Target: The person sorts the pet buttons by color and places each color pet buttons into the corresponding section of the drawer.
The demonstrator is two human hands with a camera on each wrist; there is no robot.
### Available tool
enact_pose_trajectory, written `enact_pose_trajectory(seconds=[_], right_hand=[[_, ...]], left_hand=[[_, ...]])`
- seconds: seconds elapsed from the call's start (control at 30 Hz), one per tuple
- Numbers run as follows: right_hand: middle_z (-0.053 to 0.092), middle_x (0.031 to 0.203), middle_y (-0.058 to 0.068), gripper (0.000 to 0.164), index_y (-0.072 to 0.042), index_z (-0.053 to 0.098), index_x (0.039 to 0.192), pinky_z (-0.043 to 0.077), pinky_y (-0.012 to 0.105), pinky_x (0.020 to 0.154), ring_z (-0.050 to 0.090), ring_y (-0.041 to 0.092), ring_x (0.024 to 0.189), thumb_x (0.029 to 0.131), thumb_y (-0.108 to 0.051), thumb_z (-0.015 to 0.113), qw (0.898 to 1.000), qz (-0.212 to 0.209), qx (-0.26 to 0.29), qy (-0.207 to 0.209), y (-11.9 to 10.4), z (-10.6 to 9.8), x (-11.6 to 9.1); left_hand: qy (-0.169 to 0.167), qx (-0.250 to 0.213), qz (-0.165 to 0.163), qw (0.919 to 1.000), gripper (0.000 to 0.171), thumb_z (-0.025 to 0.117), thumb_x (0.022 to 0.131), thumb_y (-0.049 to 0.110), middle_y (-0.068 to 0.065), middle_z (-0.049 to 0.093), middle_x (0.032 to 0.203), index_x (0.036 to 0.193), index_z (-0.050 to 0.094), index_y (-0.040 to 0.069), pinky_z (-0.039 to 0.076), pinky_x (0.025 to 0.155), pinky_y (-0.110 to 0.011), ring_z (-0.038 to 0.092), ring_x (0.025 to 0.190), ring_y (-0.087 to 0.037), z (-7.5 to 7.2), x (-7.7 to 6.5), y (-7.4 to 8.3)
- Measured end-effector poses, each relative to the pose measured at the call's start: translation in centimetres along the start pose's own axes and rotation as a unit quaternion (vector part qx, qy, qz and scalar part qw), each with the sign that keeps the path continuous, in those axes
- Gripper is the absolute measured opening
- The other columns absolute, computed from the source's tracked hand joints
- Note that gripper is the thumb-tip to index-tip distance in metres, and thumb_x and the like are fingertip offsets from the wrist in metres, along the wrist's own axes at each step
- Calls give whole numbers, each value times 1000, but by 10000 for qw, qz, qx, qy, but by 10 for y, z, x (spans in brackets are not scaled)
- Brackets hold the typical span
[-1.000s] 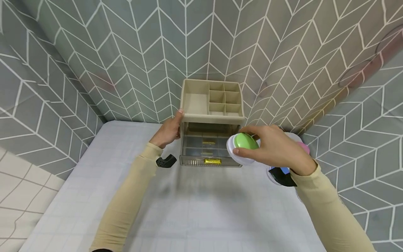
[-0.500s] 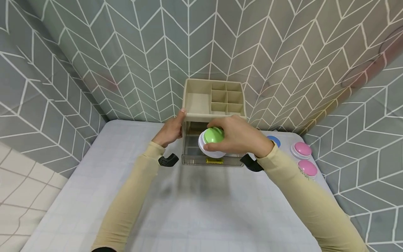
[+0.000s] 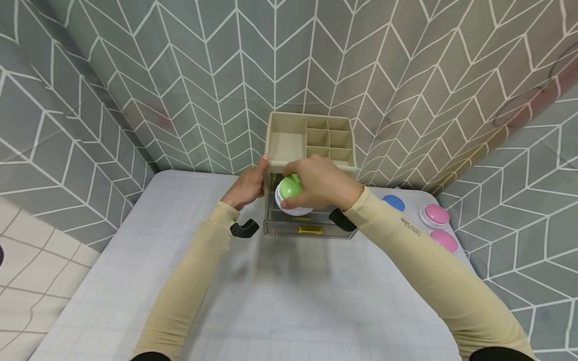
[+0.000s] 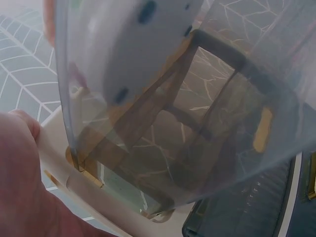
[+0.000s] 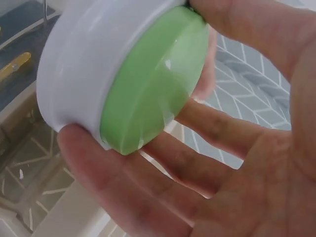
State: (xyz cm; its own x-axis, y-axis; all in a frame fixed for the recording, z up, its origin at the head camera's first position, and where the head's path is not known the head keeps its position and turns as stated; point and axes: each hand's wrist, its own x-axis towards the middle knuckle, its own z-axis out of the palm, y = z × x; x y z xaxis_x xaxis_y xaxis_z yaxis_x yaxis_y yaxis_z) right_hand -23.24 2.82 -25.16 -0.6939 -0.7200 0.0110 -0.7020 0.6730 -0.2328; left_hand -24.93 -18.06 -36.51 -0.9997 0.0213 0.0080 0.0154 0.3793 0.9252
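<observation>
A white round push button with a green dome [image 3: 290, 186] is pinched by my right hand [image 3: 325, 181], thumb and fingers around its rim. It sits over the pulled-out clear drawer [image 3: 282, 229] of a beige drawer organizer [image 3: 285, 145]. In the right wrist view the green dome [image 5: 153, 84] faces my palm. Through the clear drawer wall, the left wrist view shows the button's white underside [image 4: 140, 54] with dark feet. My left hand [image 3: 246, 186] holds the organizer's left side, thumb at its upper front corner; the other fingers are partly hidden.
Right of the organizer lie a blue button [image 3: 394, 202] and two pink buttons [image 3: 436, 214], partly behind my right sleeve. The organizer stands at the back of the white table [image 3: 253, 296], against a grey patterned curtain [image 3: 217, 75].
My right hand has carried the green button leftward from the organizer's right front to over the open drawer. The left hand keeps its place on the organizer's side.
</observation>
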Motion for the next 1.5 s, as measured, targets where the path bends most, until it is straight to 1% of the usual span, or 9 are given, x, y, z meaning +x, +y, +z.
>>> enact_pose_trajectory(seconds=[0.17,0.3,0.4,0.63,0.77,0.93,1.13,1.33,1.5], right_hand=[[71,93,0,48,-13,77,111,50,37,71,63,22,85,76,-42,93,9994,76,-267,-220,-5,7,12],[70,87,-3,44,-16,77,103,51,38,71,64,21,84,73,-43,95,9982,126,-531,-242,-8,11,17],[70,85,-3,41,-16,77,99,52,39,71,65,21,83,71,-39,96,9979,87,-593,-255,-9,12,20],[72,92,0,45,-13,78,105,55,39,78,66,23,87,69,-30,99,9967,-89,-643,-483,-14,13,27],[72,89,1,43,-12,78,103,57,39,79,67,23,85,69,-26,100,9959,-217,-661,-576,-14,15,28],[73,88,1,40,-12,78,101,58,42,79,68,23,83,68,-22,99,9956,-369,-666,-541,-12,18,29],[74,92,5,40,-8,76,102,60,42,79,71,26,83,70,-18,98,9944,-467,-774,-540,-12,22,32],[74,96,7,42,-5,75,105,60,43,83,70,26,85,72,-19,97,9908,-592,-1094,-526,-13,27,33],[74,98,8,40,-5,74,106,59,41,83,70,25,86,75,-18,95,9904,-658,-1076,-567,-11,28,34]], left_hand=[[2,-22,57,10000,75,22,105,73,7,37,52,69,46,12,28,52,-27,34,51,-10,1,-1,0],[-15,62,56,10000,74,21,105,74,7,38,53,70,46,13,28,53,-27,34,52,-11,1,-1,0],[-12,130,59,9999,75,20,105,74,6,39,55,70,46,13,27,53,-28,35,52,-11,1,0,0],[-60,65,11,10000,73,19,105,75,7,36,56,68,43,17,26,52,-28,32,52,-11,-2,-1,-2],[-46,19,46,10000,72,20,105,74,8,36,55,69,44,17,26,52,-27,33,52,-10,-1,-1,-2],[-39,28,108,9999,71,20,106,73,9,35,53,67,42,18,26,52,-27,32,51,-10,0,-1,-2],[-8,13,154,9999,71,20,106,72,9,35,52,65,41,19,26,51,-27,31,50,-10,0,-1,-1],[13,79,143,9999,74,20,106,72,7,37,52,64,44,16,25,50,-27,31,49,-10,0,-1,0],[54,149,139,9998,74,20,107,71,6,38,53,65,44,15,25,50,-27,32,49,-11,0,-1,0]])
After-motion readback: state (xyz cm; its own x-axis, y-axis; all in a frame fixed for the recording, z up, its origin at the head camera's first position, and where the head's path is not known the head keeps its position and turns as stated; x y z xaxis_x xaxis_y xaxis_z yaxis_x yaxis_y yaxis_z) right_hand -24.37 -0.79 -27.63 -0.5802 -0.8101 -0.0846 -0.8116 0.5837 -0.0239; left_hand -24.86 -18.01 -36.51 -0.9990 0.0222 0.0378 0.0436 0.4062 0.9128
